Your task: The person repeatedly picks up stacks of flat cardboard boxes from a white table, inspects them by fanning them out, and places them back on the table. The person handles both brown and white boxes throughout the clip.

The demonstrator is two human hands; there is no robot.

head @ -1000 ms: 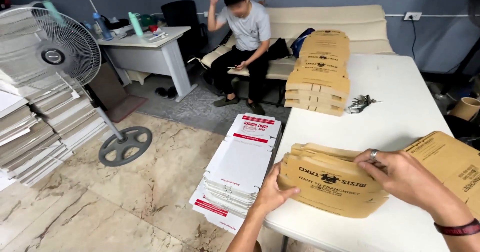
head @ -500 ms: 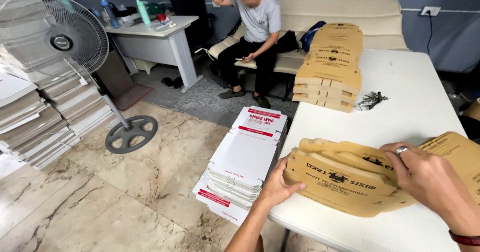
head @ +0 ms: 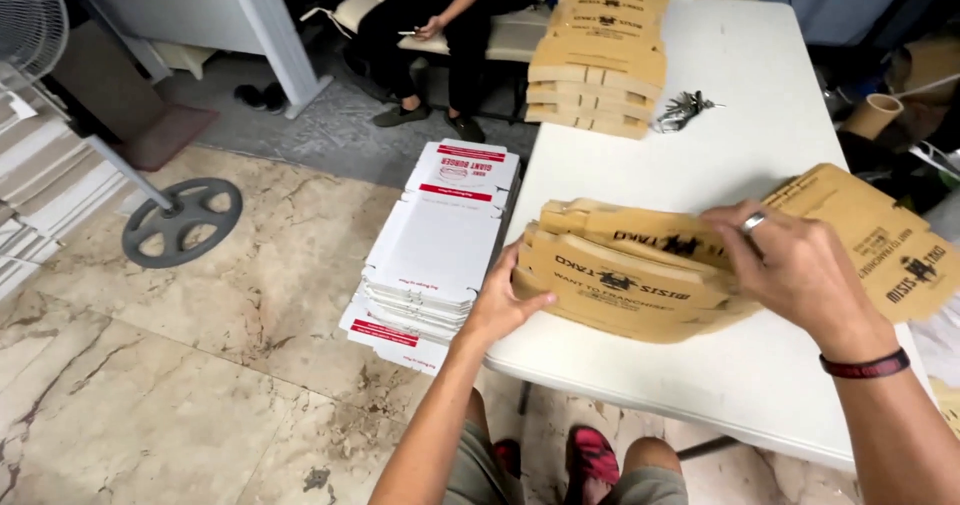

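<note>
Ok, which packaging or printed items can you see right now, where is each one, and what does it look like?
Brown flat cartons: near table edge, under both hands, fanned, black print.
Single brown carton: right of them, flat, black print.
Brown carton stack: far end of the white table, neat.
White flat boxes: stacked on the floor left of the table, red bands.
No screens visible.

Even indoor light, soft shadows, wide-angle distortion

One head-worn camera looks steeply down, close over the white table.
</note>
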